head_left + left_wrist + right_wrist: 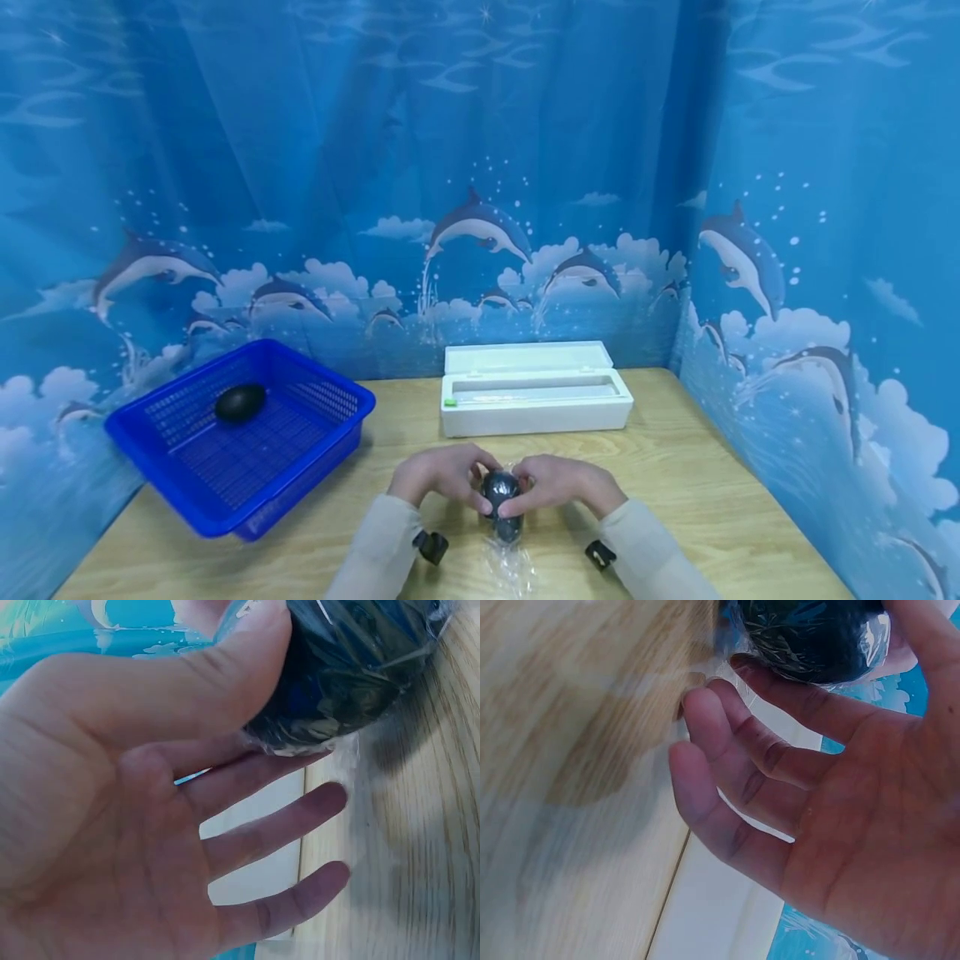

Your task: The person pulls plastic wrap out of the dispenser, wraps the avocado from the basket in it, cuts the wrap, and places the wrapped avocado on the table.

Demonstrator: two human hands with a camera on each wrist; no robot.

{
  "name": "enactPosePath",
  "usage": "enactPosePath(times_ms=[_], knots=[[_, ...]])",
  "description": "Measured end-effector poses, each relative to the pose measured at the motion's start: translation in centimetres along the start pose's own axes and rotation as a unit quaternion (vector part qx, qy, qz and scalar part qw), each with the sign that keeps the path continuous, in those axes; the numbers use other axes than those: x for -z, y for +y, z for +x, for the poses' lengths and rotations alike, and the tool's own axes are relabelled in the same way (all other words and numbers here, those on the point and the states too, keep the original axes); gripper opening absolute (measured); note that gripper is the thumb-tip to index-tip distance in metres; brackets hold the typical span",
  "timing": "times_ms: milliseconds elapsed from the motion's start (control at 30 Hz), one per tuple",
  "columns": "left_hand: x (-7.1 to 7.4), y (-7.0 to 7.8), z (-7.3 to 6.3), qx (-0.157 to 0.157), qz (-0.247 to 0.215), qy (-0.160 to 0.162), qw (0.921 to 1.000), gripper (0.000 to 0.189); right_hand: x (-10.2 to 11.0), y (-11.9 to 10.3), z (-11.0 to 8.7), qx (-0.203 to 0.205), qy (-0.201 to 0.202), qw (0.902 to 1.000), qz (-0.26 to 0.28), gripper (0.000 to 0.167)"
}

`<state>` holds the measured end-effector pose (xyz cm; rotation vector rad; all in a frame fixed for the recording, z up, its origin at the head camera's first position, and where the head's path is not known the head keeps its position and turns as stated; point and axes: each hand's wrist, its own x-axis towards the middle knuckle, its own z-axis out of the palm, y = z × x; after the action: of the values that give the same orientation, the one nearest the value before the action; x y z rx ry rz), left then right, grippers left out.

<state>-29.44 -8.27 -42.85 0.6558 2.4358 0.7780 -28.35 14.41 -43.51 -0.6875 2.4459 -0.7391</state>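
Between both hands, just above or on the table, is a dark rounded object [509, 530] wrapped in clear, wrinkled cling film [512, 573]. A loose tail of the film trails toward the near table edge. My left hand [448, 473] pinches the wrapped object from the left with thumb and forefinger. In the left wrist view, the other fingers [292, 821] spread below it. From the right, my right hand [558, 483] holds it with thumb and forefinger, and its remaining fingers [727, 802] curve loosely beneath. The wrapping hides exactly what the object is.
A blue plastic basket [300, 492] stands at the left with a black oval object [240, 403] inside. Behind the hands sits a white cling film box [536, 421], lid raised, with a green piece [450, 402] at its left end. Dolphin-print curtains surround the wooden table [705, 492].
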Motion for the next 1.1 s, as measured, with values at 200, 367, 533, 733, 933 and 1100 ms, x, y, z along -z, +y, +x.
enactPosePath(times_ms=[200,367,533,733,933,1100], knots=[[0.2,-0.6,0.3,-0.027,-0.013,-0.024,0.9993,0.053,0.1,0.0,0.1,0.012,-0.006,0.9999,-0.002,0.045],[0.4,-0.7,0.4,-0.022,-0.014,-0.03,0.9992,0.051,0.1,0.0,0.3,0.026,-0.008,0.9996,-0.007,0.044],[0.2,-0.8,0.5,-0.026,-0.024,-0.028,0.999,0.047,0.1,0.2,0.3,0.03,-0.002,0.9995,0.0,0.043],[0.1,-0.7,0.7,-0.036,-0.018,0.001,0.9992,0.047,0.6,0.3,0.0,0.049,0.028,0.9984,-0.002,0.041],[0.5,-0.7,0.5,-0.057,-0.013,0.054,0.9968,0.056,1.4,0.4,0.0,0.078,0.061,0.9951,-0.011,0.043],[0.8,-1.0,0.4,-0.096,-0.039,0.082,0.9912,0.057,1.7,0.8,0.2,0.11,0.093,0.9895,-0.012,0.043]])
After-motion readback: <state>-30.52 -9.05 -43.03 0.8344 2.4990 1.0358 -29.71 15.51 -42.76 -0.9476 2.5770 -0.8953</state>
